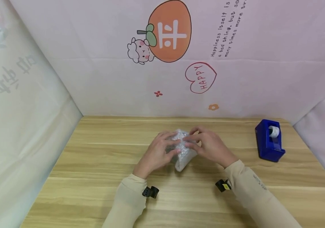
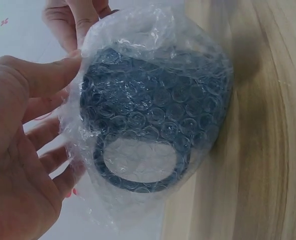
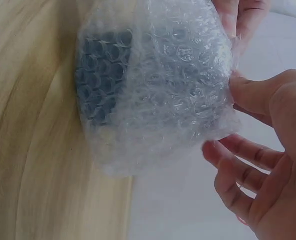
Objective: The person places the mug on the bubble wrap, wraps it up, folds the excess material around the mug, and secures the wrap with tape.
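A dark blue-grey mug (image 2: 152, 107) stands on the table inside clear bubble wrap (image 1: 185, 154). Its handle shows through the plastic in the left wrist view; layered wrap hides much of it in the right wrist view. From the left side, my left hand (image 1: 157, 152) pinches the gathered upper edge of the wrap, thumb on the near side and fingers beyond. Opposite it, my right hand (image 1: 210, 146) pinches the same upper edge between thumb and fingers. Both sets of fingertips meet close together over the mug.
A blue tape dispenser (image 1: 267, 147) with a roll of tape (image 1: 274, 131) stands at the right of the wooden table (image 1: 94, 164). Printed cloth walls (image 1: 116, 85) enclose the back and both sides. Small black wrist cameras (image 1: 151, 192) hang below the sleeves.
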Demonstrator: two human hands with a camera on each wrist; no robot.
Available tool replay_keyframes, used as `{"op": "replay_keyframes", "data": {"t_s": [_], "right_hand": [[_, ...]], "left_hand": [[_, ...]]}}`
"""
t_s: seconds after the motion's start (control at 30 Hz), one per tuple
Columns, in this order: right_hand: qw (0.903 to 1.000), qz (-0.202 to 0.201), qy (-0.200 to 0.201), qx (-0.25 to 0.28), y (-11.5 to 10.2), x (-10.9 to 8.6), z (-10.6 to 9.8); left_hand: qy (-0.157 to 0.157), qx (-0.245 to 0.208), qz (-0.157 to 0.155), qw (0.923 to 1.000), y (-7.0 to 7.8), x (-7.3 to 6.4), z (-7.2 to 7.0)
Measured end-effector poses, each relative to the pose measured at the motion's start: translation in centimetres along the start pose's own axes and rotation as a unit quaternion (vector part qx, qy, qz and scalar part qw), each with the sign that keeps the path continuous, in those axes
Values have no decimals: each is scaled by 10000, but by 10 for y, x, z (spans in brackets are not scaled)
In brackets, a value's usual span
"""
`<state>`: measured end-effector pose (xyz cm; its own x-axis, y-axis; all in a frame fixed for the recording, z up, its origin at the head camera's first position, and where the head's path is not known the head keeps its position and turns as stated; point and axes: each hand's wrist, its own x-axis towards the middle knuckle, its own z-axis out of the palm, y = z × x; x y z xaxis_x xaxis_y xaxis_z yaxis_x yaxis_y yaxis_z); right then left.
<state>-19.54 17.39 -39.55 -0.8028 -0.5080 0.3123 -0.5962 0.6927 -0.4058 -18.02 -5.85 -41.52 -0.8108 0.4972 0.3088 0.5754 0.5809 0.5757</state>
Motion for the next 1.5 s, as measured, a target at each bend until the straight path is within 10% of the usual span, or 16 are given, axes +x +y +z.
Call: {"op": "replay_keyframes", "data": {"t_s": [0.33, 0.67, 0.9, 1.07, 1.2, 1.3, 1.5], "right_hand": [[9973, 42, 267, 683, 6, 4, 8], [9951, 166, 268, 940, 6, -3, 6], [9909, 962, 704, 622, 29, -32, -21], [9682, 2045, 1430, -194, 74, -75, -59], [9220, 3156, 2032, -948, 116, -115, -83], [9003, 3856, 1748, -1013, 140, -142, -94], [8908, 4478, 728, 257, 164, -168, -99]], "left_hand": [[30, -144, -94, 9998, -1, 0, -4], [-243, 750, -214, 9967, 4, 5, -4], [-234, 605, -329, 9974, 4, 6, -3], [-260, 424, -365, 9981, 3, 8, -1], [-254, 362, -387, 9983, 2, 9, -1], [-251, 305, -415, 9984, 1, 10, -1], [-271, 256, -500, 9981, 0, 9, -2]]}}
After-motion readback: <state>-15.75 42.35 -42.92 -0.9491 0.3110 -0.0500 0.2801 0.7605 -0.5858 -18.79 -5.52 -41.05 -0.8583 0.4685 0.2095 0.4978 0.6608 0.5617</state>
